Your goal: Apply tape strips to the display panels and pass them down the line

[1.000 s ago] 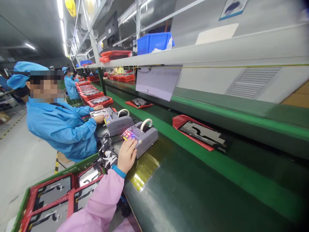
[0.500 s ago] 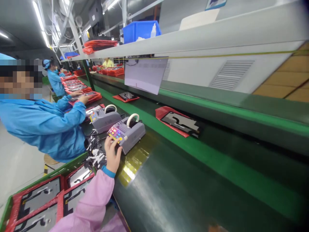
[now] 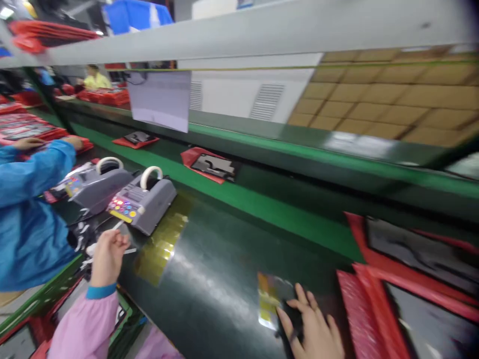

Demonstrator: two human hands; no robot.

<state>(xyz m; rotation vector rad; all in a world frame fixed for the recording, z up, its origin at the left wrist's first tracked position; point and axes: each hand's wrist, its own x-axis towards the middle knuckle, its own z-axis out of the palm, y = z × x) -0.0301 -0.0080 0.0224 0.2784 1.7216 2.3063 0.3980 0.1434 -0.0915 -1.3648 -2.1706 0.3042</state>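
My left hand (image 3: 107, 257) is raised in front of a grey tape dispenser (image 3: 149, 204) with lit buttons and a white tape roll. Its fingers are pinched together; pale strips show around them, but what is between the fingertips is too blurred to make out. At the lower right, my right hand (image 3: 316, 326) has its fingers spread over the edge of a small sheet, part shiny yellow film (image 3: 268, 301) and part dark. To the right of that hand lie red bubble-wrap sleeves (image 3: 359, 309) with flat grey-and-black panels (image 3: 426, 319).
A second dispenser (image 3: 99, 184) stands farther left. Yellow film (image 3: 160, 254) covers the bench beside the nearer dispenser. Panels on red sleeves (image 3: 213, 167) lie along the green belt (image 3: 277, 209). A co-worker's blue sleeve (image 3: 33, 174) is at left. An overhead shelf (image 3: 262, 37) crosses above.
The view has swung right. My left hand has pulled back from the dispenser's front, its fingers now pinched. My right hand, the yellow-and-dark sheet and the right-hand sleeves have come into view.
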